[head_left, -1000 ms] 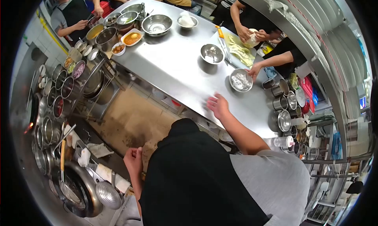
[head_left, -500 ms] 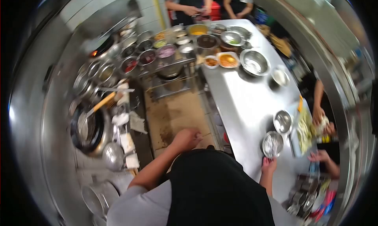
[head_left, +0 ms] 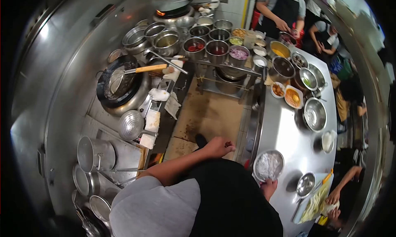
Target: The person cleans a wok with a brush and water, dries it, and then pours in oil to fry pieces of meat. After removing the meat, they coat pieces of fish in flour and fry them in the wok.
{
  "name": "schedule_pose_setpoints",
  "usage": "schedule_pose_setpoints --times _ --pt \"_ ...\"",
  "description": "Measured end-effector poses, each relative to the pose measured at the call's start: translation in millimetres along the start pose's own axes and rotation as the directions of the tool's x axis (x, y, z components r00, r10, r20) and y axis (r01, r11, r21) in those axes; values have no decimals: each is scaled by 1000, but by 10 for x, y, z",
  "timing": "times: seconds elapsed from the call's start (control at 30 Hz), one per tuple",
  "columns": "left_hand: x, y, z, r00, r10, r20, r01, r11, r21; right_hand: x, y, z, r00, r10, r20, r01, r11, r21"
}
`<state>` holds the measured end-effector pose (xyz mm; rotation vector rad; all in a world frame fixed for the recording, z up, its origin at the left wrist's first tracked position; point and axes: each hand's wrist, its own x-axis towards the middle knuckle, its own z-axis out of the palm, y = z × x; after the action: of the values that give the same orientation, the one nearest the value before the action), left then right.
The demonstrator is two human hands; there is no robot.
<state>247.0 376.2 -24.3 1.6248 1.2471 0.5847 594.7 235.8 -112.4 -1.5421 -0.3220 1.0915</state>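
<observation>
My right hand (head_left: 270, 188) grips the near rim of a metal bowl (head_left: 255, 171) at the left edge of the steel table. In the bowl lies something whitish and partly see-through, whose kind I cannot make out. My left hand (head_left: 221, 147) is in front of my body with its fingers curled in a loose fist and nothing visible in it. A smaller metal bowl (head_left: 305, 185) stands to the right of the held bowl, beside a cutting board (head_left: 298, 214) with sliced pale-green vegetable (head_left: 317, 202).
On my left, a wok (head_left: 131, 88) holds a wooden-handled strainer (head_left: 116, 81); a perforated ladle (head_left: 131, 125) lies nearer. Ingredient pots (head_left: 217, 49) crowd the stand ahead, with a burner flame (head_left: 160, 13) behind. A co-worker's hands (head_left: 332, 202) are at the cutting board.
My view has turned left. The bowl in my right hand has moved toward the table's left edge, away from the smaller bowl. My left hand stays curled before me.
</observation>
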Motion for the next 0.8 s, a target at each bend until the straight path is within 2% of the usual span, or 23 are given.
schedule_pose_setpoints --times 0.03,0.1,0.2,0.27,0.33,0.37,0.5,0.53,0.6,0.67,0.77,0.8 --pt "46 -29 -108 997 -73 -17 71 994 -82 95 -51 295 1000 -5 25 5 1000 -11" --pt "140 -134 -332 996 -77 -55 70 990 -122 340 -233 953 947 -1 323 4 1000 -7" --pt "232 -231 -723 986 -79 -144 43 970 -239 423 -601 2066 876 -62 478 92 995 -40" --pt "308 -326 -986 973 -81 -217 10 950 -312 374 -862 2735 820 -44 570 79 996 -36" --pt "372 -505 -1217 946 -109 -304 -62 863 -501 377 -939 3260 763 -36 646 101 993 -64" --pt "350 -531 -1362 937 -127 -327 -60 860 -506 362 -979 3504 737 -20 676 103 991 -82" --pt "179 -536 -2062 836 -270 -477 -65 815 -576 263 -1007 4399 613 67 787 122 976 -178" --pt "116 -555 -2158 807 -316 -499 -55 801 -596 249 -968 4569 594 94 799 119 972 -203" --pt "36 -716 -2306 758 -361 -544 -90 768 -634 202 -894 4978 490 112 865 174 959 -223" --pt "-80 -822 -2420 678 -437 -591 -139 712 -688 118 -858 5354 442 151 884 185 949 -254" --pt "-257 -825 -2535 568 -539 -622 -119 695 -710 116 -769 5878 192 259 947 271 913 -305" --pt "-281 -866 -2521 518 -574 -635 -123 684 -719 156 -715 6056 161 270 949 280 910 -306"
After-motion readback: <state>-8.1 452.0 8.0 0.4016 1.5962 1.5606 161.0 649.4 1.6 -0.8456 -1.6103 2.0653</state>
